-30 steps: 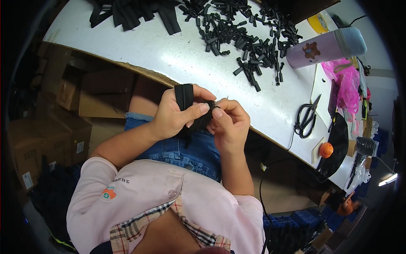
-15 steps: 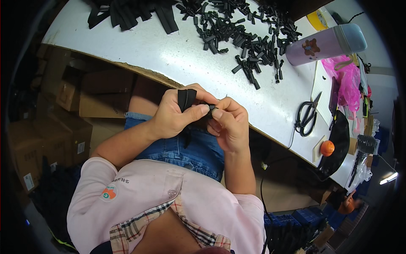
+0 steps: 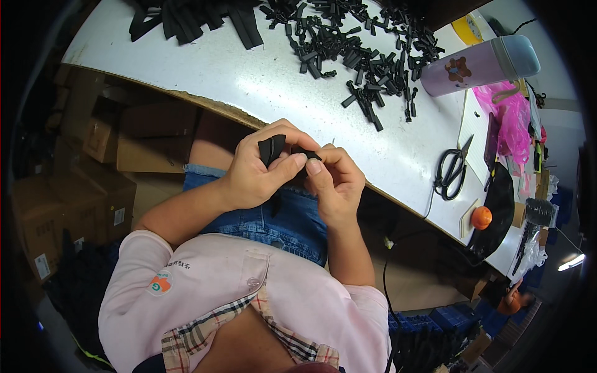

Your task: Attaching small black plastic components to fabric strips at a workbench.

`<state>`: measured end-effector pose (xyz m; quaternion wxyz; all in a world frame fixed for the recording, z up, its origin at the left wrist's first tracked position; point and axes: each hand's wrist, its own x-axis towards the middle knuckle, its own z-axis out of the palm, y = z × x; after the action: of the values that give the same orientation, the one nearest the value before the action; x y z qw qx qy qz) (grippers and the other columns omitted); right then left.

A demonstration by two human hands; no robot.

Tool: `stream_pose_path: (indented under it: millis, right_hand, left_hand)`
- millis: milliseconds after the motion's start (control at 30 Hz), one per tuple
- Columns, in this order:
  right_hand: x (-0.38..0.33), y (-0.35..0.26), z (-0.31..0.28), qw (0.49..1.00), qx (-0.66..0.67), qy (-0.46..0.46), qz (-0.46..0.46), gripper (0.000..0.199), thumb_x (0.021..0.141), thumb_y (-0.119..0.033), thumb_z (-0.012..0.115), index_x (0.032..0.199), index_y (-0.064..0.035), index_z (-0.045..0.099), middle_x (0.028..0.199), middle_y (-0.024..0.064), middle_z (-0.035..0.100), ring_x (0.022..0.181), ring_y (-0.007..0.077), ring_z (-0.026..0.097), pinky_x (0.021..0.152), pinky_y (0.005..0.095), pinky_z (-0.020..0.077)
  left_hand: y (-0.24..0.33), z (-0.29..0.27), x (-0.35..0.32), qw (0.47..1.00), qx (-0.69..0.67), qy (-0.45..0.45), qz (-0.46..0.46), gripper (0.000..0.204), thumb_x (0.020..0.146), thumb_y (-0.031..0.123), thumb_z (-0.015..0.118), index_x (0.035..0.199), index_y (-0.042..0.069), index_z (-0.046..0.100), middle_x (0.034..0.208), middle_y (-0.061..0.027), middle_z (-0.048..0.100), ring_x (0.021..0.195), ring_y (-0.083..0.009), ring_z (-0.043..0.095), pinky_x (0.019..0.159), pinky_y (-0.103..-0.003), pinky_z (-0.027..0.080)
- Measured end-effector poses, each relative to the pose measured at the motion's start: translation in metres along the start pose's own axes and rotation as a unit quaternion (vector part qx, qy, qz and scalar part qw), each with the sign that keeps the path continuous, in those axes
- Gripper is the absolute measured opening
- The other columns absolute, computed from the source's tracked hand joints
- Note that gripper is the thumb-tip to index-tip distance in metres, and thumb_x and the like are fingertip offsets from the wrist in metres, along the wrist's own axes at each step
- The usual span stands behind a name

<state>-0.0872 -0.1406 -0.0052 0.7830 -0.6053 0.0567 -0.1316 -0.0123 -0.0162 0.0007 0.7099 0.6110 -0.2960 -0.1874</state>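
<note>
Across the white desk (image 3: pixel 205 71), nothing is seen to have been shifted in the last second; change is confined to what is held at its near edge. Toward the far side, a heap (image 3: pixel 354 61) of small black pieces is spread, with loose strips (image 3: pixel 186 25) piled to its left. Toward the right end a bottle (image 3: pixel 469 69) is stood, and nearer the near edge scissors (image 3: pixel 461 156) are left lying, touched by neither hand.

Over the middle of the near edge, in front of the lap, the left hand (image 3: pixel 255 173) and the right hand (image 3: pixel 337 180) are brought together, almost touching at the fingertips. An orange fruit (image 3: pixel 481 218) is set by the near edge, far to the right.

Between the hands the black strip (image 3: pixel 272 149) is held, clear of the desk. By the left hand it is gripped, one part sticking up beside the thumb; that part is now tilted and shows shorter than a second ago. By the right hand its other visible part is pinched between thumb and forefinger, where a small dark lump is replaced in view by a flatter bit. The work seems to be centred on that pinch, though what is done there cannot be told, being mostly covered by fingers.
</note>
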Motion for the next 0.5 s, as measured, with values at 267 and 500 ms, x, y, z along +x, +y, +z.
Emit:
stream_pose_path:
  millis: [267,500]
  right_hand:
    - [-0.004,0.004,-0.004,0.989,0.121,-0.005,0.088,0.009,0.082,-0.010,0.054,0.083,-0.0009,0.051,0.068,0.0008,0.048,0.053,0.0040,0.040,0.044,0.0166,0.0314]
    - [0.003,0.004,-0.001,0.911,-0.291,0.023,-0.292,0.014,0.068,0.003,0.061,0.080,-0.0001,0.055,0.070,0.0087,0.054,0.050,0.0136,0.045,0.043,0.0208,0.0356]
  left_hand:
    - [0.008,-0.009,0.006,0.990,0.100,-0.079,0.063,0.013,0.076,0.004,0.054,0.089,0.001,0.057,0.080,-0.0032,0.052,0.064,-0.0065,0.045,0.054,-0.020,0.036]
    - [0.010,-0.007,0.001,0.999,-0.011,-0.036,-0.005,0.007,0.078,0.005,0.056,0.084,0.001,0.056,0.076,-0.0045,0.053,0.066,-0.0100,0.049,0.057,-0.021,0.038]
